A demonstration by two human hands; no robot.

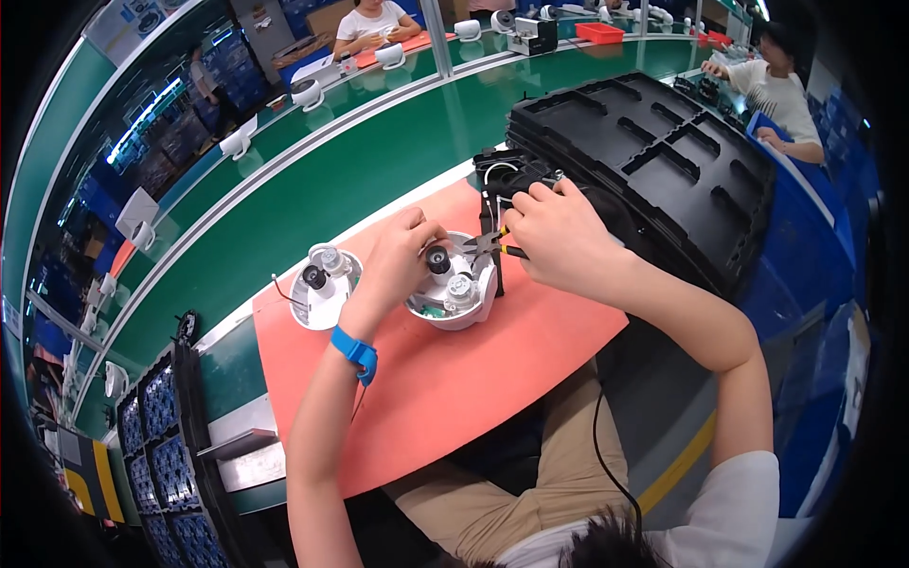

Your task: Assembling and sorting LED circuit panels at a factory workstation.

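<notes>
My right hand [561,235] is closed around a pair of cutting pliers [484,244] with yellow and black handles. Their metal jaws reach over the rim of a white round camera housing [453,320] lying on the salmon-coloured mat [445,388]. Inside that housing are a black lens barrel [437,259], a clear round part [461,288] and a bit of green circuit board. My left hand [402,251], with a blue strap [354,354] on its wrist, grips the housing at its far left side; its fingertips are partly hidden. What the jaws touch is too small to make out.
Left of my left hand sits a second open housing [301,305] with a loose cable. Black trays [653,142] are stacked at the right, beside cables. A tray of blue parts [159,417] stands at the left. Beyond runs a green conveyor [379,133] carrying white cameras; people work across it.
</notes>
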